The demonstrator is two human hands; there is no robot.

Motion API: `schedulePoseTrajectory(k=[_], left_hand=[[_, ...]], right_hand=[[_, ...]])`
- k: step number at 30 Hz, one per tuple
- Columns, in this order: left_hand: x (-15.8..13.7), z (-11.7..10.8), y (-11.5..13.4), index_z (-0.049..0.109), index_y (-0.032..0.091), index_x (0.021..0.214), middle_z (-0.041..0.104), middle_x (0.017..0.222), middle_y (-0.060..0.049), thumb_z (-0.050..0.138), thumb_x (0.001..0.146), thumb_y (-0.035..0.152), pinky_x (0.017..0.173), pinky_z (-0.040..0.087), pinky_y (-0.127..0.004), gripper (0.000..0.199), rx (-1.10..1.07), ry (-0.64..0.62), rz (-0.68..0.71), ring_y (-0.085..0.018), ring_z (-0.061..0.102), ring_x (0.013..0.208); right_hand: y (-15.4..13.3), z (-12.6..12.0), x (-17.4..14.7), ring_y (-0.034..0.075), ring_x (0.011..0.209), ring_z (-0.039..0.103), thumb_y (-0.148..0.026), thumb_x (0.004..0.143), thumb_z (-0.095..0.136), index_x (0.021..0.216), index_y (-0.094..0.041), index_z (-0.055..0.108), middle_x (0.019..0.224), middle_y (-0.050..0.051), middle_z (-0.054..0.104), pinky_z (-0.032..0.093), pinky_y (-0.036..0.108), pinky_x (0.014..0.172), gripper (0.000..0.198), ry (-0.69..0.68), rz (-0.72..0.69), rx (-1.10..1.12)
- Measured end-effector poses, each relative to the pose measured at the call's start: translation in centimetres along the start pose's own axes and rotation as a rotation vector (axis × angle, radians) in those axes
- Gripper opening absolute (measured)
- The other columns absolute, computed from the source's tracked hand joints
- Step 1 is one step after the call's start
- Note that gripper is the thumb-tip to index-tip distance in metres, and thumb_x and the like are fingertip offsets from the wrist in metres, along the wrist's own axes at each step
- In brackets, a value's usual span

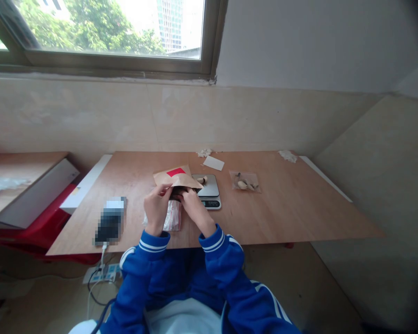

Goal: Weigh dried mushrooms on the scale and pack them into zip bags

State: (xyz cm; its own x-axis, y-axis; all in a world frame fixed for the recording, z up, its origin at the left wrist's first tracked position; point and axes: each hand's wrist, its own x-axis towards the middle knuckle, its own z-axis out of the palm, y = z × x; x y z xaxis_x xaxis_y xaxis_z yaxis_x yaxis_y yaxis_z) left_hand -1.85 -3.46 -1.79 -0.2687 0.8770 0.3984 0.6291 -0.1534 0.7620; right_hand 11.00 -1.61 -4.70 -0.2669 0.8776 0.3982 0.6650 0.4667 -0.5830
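A brown paper bag [161, 178] with a red patch lies tilted over the left part of a small digital scale [213, 189], its dark mouth facing me. My left hand [155, 208] pinches the edge of that mouth. The fingers of my right hand [194, 206] reach into the opening, so their tips and anything in them are hidden. Beside the bag, a small pale and dark piece [202, 180], perhaps dried mushroom, rests on the scale's plate. Under my hands lie clear plastic bags [174, 217] with red lines.
Right of the scale lies a clear bag [244, 182] holding several pale and dark pieces. A white card [213, 163] and crumpled white tissue [204, 152] are behind. A phone [109, 222] with a charging cable sits at the left on the wooden table [299, 208].
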Motion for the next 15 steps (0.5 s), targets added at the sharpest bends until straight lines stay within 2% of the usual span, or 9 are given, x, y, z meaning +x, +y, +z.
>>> schedulePoseTrajectory(k=[4,9,15], left_hand=[[0.1,-0.2,0.2,0.073,0.024,0.09,0.073,0.081,-0.002,0.059,0.083,0.036,0.067,0.047,-0.026,0.019,0.013,0.004,0.0,-0.017,0.067,0.071],[0.5,-0.5,0.9,0.072,0.025,0.087,0.073,0.08,0.0,0.06,0.083,0.037,0.064,0.045,-0.025,0.017,0.038,0.006,-0.047,-0.016,0.068,0.071],[1.6,-0.7,1.8,0.07,0.027,0.086,0.073,0.084,0.002,0.061,0.082,0.037,0.068,0.045,-0.026,0.014,0.06,0.04,-0.056,-0.017,0.069,0.077]], right_hand=[[-1.1,-1.2,-1.1,0.023,0.111,0.057,-0.015,0.095,0.041,0.108,-0.015,0.066,0.115,0.013,0.061,0.045,0.041,0.102,0.029,0.01,0.027,0.049],[-1.9,-2.9,-2.9,0.02,0.1,0.059,-0.02,0.097,0.042,0.101,-0.019,0.067,0.105,0.008,0.06,0.049,0.037,0.095,0.025,0.114,0.033,0.189],[-0.2,-6.0,-4.3,0.019,0.099,0.06,-0.031,0.094,0.05,0.099,-0.021,0.068,0.103,0.007,0.061,0.05,0.033,0.09,0.021,0.277,0.053,0.427]])
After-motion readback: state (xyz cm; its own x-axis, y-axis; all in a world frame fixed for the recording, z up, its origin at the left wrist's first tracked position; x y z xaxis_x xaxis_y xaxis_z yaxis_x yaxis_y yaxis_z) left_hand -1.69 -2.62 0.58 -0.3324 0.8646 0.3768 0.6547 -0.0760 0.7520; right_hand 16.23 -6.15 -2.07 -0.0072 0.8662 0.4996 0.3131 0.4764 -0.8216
